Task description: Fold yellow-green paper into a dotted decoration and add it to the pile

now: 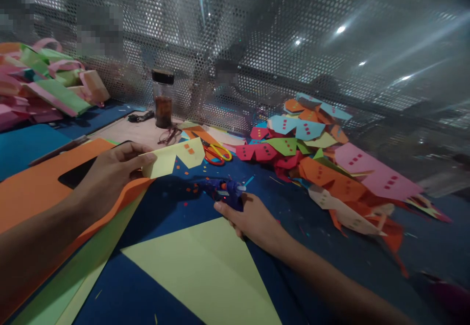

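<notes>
Across blue tabletop, hands grip yellow paper left, glue gun right, label unreadable.

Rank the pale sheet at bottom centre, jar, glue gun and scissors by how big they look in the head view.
1. Pale sheet, clearly largest, though nearness helps.
2. Jar and glue gun: too alike to rank; the right hand covers part of the gun.
3. Scissors, smallest.

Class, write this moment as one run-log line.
left hand: holds yellow cutout; right hand: grips glue gun; scissors: on table; cutout pile: to the right
</notes>
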The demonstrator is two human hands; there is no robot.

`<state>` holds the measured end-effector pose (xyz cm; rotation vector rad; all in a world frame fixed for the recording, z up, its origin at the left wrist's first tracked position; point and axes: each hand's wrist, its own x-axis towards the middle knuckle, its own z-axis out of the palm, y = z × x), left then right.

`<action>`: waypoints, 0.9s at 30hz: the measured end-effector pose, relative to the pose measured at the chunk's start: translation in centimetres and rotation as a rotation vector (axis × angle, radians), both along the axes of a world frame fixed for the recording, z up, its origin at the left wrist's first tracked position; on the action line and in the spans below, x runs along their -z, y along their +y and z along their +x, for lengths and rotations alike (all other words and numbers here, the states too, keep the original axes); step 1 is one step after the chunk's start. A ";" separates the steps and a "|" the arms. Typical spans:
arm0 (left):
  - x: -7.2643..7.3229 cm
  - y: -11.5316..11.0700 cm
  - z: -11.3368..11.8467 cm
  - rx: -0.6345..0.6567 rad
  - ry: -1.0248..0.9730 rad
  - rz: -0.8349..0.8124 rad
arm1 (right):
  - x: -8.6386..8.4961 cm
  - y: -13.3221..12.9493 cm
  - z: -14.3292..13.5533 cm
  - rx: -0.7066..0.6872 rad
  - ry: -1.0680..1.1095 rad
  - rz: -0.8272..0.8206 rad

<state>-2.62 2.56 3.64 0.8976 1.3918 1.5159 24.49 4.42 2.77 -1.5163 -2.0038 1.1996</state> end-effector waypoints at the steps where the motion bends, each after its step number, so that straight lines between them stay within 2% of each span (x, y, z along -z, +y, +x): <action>1: 0.0 0.0 0.0 0.003 -0.002 0.002 | 0.0 0.0 0.0 -0.005 0.002 0.010; 9: 0.4 0.1 -0.2 0.005 0.000 0.043 | -0.1 -1.0 0.2 -0.007 0.052 0.099; 14: 1.1 0.2 -0.6 0.053 0.028 0.130 | -0.9 -3.8 1.0 0.012 0.036 0.152; 19: 1.1 -0.2 -0.1 0.079 0.047 0.104 | -1.7 -6.6 2.1 0.055 0.041 0.209; 24: 1.0 -0.4 0.3 0.125 0.069 0.115 | -1.0 -7.2 2.8 0.136 0.043 0.263; 27: 1.0 -0.6 0.4 0.160 0.084 0.126 | -0.3 -7.3 3.1 0.125 0.069 0.297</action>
